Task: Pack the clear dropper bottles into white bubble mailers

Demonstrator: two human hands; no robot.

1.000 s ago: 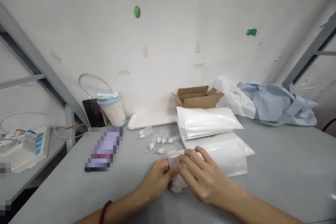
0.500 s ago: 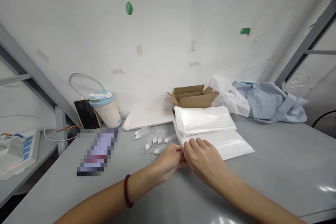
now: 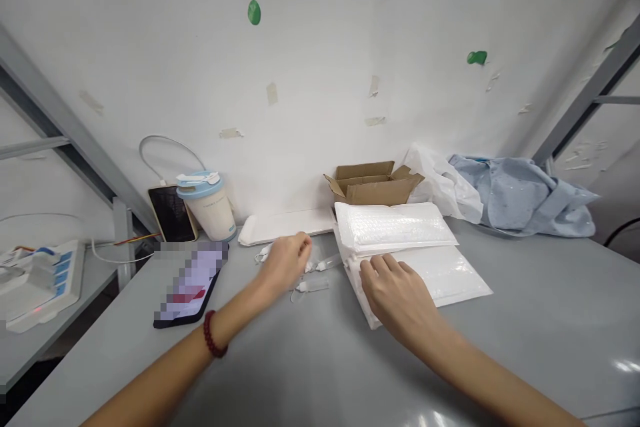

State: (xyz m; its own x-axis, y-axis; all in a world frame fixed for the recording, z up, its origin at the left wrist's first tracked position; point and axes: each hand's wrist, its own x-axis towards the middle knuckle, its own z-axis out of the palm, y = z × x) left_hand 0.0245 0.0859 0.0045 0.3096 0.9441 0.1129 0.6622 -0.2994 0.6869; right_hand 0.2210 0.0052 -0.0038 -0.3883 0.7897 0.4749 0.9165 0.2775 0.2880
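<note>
My left hand (image 3: 284,265) hovers over several small clear dropper bottles (image 3: 315,285) with white tips, hiding some of them. Its fingers are curled together, and whatever they may hold is out of sight. My right hand (image 3: 397,290) is closed at the near left part of a white bubble mailer (image 3: 453,278), its fingertips hidden against the mailer. Another white bubble mailer (image 3: 400,227) lies across the far part of that one.
A brown cardboard box (image 3: 377,190) stands open by the wall, beside a white plastic bag (image 3: 445,190) and a light blue cloth (image 3: 520,197). Flat white packaging (image 3: 285,223) lies behind the bottles. Left are a lidded cup (image 3: 213,210), a leaning phone (image 3: 173,213) and another phone (image 3: 195,280).
My left hand has left my right hand and moved left and away from me, over the bottles. My right hand stays at the mailer, whose near left edge now shows.
</note>
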